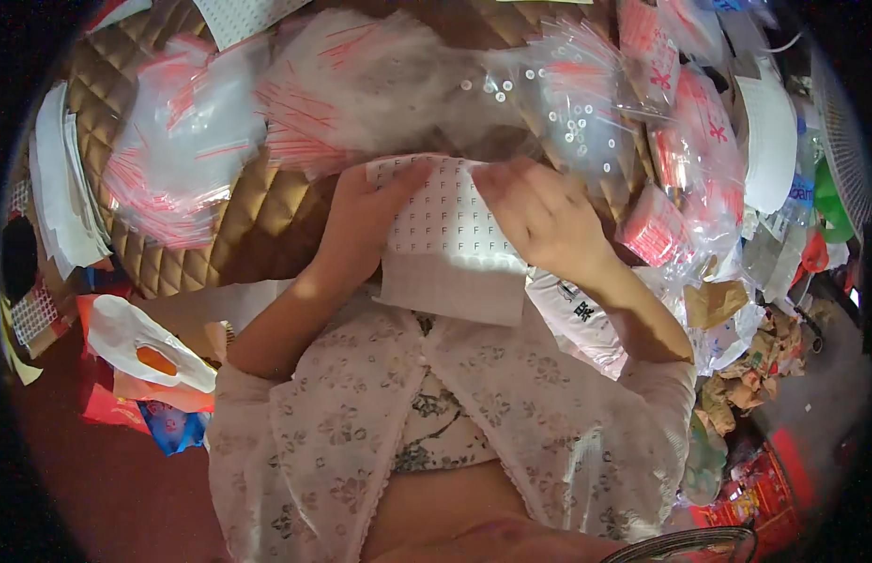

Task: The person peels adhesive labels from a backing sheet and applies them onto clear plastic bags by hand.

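A white label sheet (445, 211), printed with rows of the same small mark, is held up before my chest. My left hand (361, 216) grips it along the left side, thumb over the front. Closed at the upper right edge, my right hand (549, 216) has its fingertips partly lost in glare, so I cannot make out whether a single label is between them. Just beyond the sheet lies a spread of clear zip bags (361, 84) with red seal strips. Several small round white labels (572, 122) dot the bags at the right.
More clear zip bags (173, 141) lie left on a brown quilted surface (267, 216). Packed bundles of bags (699, 141) crowd the right side. Paper sheets (65, 188) stand at far left, above a white-and-orange carrier bag (150, 347). Crumpled brown paper (750, 366) sits lower right.
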`<state>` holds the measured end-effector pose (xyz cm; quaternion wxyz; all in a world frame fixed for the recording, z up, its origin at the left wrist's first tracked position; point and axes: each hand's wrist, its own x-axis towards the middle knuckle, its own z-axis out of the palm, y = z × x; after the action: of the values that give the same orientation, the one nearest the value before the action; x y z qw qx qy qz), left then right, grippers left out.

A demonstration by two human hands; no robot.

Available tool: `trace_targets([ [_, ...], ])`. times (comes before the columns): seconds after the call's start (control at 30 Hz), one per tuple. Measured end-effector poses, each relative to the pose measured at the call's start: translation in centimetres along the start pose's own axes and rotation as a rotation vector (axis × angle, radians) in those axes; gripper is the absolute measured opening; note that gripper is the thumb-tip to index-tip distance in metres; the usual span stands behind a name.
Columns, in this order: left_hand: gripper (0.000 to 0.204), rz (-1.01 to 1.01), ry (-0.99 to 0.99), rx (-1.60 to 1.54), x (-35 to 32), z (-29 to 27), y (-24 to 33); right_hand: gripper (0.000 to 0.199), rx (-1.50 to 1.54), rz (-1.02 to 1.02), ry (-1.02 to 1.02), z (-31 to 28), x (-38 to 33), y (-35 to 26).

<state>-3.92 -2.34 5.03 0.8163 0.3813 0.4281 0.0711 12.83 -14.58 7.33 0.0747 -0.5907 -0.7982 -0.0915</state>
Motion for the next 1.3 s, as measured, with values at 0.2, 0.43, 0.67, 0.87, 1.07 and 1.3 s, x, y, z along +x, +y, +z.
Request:
trace_targets([
  [0.2,0.024,0.417,-0.031,0.619,0.9,-0.9,-0.5,0.017,0.754,0.32,-0.051,-0.3,1.0,4.6],
  [0.43,0.039,1.174,-0.122,1.483,3.9,0.6,-2.3,0.04,0.184,0.527,-0.12,5.7,3.1,11.1],
  [0.67,0.037,1.241,-0.014,1.55,4.5,1.2,-3.7,0.04,0.847,0.454,-0.17,6.3,6.0,7.4],
  [0.87,0.035,1.169,0.01,1.503,3.9,0.5,-3.2,0.038,0.58,0.547,-0.182,3.8,6.2,7.6],
  [1.07,0.032,1.161,0.018,1.426,3.6,0.5,-3.0,0.037,0.457,0.51,-0.251,3.9,4.9,4.7],
  [1.3,0.034,1.029,0.179,1.535,4.2,-1.3,-1.5,0.048,0.697,0.578,-0.138,2.8,6.5,7.8],
])
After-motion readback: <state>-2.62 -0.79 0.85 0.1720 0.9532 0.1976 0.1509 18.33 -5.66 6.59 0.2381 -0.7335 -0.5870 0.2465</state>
